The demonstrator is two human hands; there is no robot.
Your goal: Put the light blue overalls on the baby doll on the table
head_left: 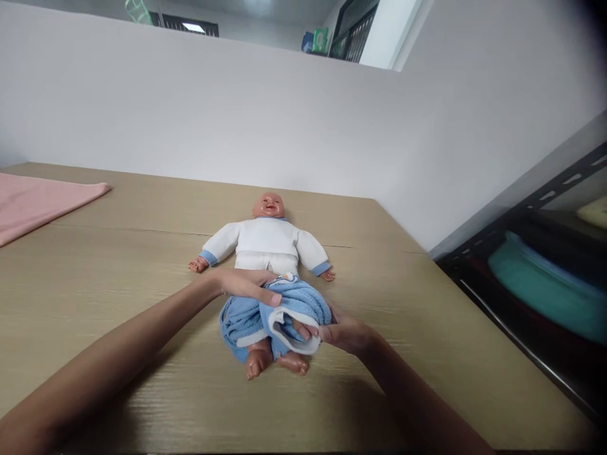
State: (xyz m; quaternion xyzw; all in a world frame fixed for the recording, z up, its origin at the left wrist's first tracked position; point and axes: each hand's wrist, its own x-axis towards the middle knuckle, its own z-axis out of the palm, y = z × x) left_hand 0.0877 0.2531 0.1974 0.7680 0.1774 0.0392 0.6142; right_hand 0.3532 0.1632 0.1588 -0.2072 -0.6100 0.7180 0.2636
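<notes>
Bare forearms (137,351) reach across the wooden table (128,268), where a doll (268,235) lies face up, blue trousers (306,300) bunched about its legs. The left hand (246,285) rests its thumb on them, other fingers hidden; the right hand (349,332) pinches a white cuff (301,347), fingertips (303,329) inside.

One head-worn camera looks forward and down across the table (118,265), close enough for both forearms (128,341) to run in from the lower corners. It faces the doll (268,237) feet first, near mid-frame, and sees past the table's far edge to the pale wall (237,114), with a dark rack (521,209) slanting at right.
</notes>
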